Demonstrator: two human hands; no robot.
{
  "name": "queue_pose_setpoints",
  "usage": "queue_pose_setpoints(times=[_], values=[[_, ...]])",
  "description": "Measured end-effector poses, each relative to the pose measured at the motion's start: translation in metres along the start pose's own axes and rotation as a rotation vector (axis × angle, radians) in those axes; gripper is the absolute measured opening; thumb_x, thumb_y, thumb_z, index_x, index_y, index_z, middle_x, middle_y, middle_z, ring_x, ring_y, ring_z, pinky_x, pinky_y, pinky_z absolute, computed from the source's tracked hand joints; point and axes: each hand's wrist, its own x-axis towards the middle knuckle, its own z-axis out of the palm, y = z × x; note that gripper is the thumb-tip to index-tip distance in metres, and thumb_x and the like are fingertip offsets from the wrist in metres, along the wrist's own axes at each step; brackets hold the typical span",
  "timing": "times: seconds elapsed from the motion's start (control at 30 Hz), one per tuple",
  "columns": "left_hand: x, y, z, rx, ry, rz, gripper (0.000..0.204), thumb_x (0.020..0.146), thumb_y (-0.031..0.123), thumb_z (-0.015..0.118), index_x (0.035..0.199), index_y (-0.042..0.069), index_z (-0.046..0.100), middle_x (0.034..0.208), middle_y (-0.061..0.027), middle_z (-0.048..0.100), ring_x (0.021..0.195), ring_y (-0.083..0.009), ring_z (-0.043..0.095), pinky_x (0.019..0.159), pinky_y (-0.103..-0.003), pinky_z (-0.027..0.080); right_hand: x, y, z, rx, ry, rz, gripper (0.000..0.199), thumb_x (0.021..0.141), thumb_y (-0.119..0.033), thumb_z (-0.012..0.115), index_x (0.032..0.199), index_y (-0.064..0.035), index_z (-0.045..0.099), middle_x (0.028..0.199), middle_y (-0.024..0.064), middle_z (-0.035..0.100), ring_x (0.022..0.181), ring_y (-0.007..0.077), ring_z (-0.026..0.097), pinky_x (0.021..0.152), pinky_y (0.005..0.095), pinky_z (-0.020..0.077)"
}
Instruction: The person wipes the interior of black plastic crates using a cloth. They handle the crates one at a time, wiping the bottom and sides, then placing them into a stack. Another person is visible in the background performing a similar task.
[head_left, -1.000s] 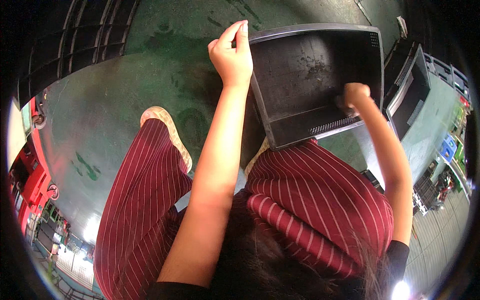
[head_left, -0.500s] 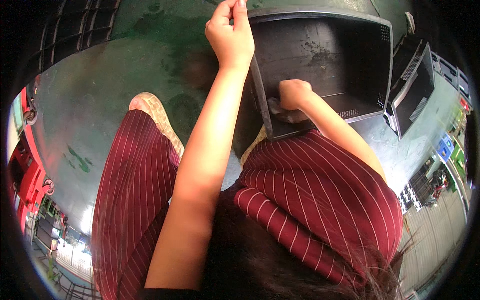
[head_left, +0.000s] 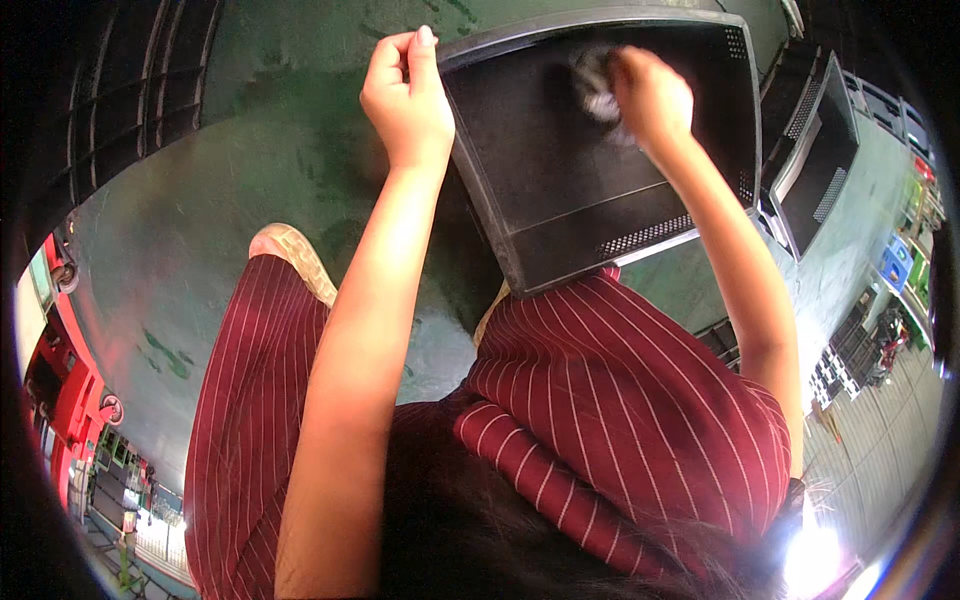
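Observation:
A black plastic crate (head_left: pixel 560 215) with perforated patches in its walls stands tilted before my knees, its open side facing me. My left hand (head_left: pixel 410 105) is closed at its far left corner, thumb up, gripping the rim. Inside the crate, my right hand (head_left: pixel 655 100) is closed on a crumpled grey-white rag (head_left: pixel 598 88), pressed near the upper part of the inner surface. The rag is smeared by motion, and part of it is hidden behind the fingers. The crate's near corner rests by my right knee.
Another black crate (head_left: pixel 820 150) stands just right of this one. Dark slatted racks (head_left: pixel 140 90) are at the far left, on the green floor (head_left: pixel 200 220). Red wheeled equipment (head_left: pixel 75 390) lies along the left edge. A blue plastic item (head_left: pixel 895 262) is at the right.
My right hand has moved the rag from the crate's near left corner up and away to its far part. My left hand and the crate have shifted slightly left.

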Motion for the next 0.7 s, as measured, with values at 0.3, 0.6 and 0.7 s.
queue_pose_setpoints(times=[0.3, 0.6, 0.7], values=[[-0.001, 0.0, 0.001, -0.012, 0.001, -0.024, 0.018, 0.084, 0.017, 0.053, 0.076, 0.001, 0.055, 0.072, 0.0007, 0.056, 0.066, -0.0039, 0.047, 0.062, -0.018, 0.038, 0.016, 0.036, 0.018, -0.185, 0.022, -0.111, 0.022, 0.077, -0.028, 0.054, 0.088, -0.0094, 0.057, 0.084, 0.0092, 0.056, 0.075, 0.0284, 0.057, 0.063, 0.0382, 0.0466], [0.0, -0.002, 0.0, -0.029, -0.045, -0.064, 0.02, 0.085, 0.018, 0.052, 0.072, 0.003, 0.053, 0.066, 0.005, 0.048, 0.062, -0.0024, 0.04, 0.057, -0.017, 0.033, -0.001, 0.01, 0.001, -0.109, -0.376, -0.03, 0.053, 0.075, -0.029, 0.056, 0.125, -0.0208, 0.039, 0.079, 0.0164, 0.06, 0.073, 0.0315, 0.06, 0.066, 0.0406, 0.0485], [0.001, 0.0, -0.002, -0.015, -0.045, -0.076, 0.022, 0.085, 0.02, 0.052, 0.073, 0.002, 0.053, 0.065, 0.0055, 0.047, 0.061, -0.0023, 0.039, 0.055, -0.018, 0.032, 0.009, 0.011, -0.005, -0.218, -0.392, 0.097, 0.042, 0.078, -0.02, 0.048, 0.121, -0.0183, 0.043, 0.083, 0.0157, 0.061, 0.078, 0.0315, 0.06, 0.067, 0.0406, 0.0489]])
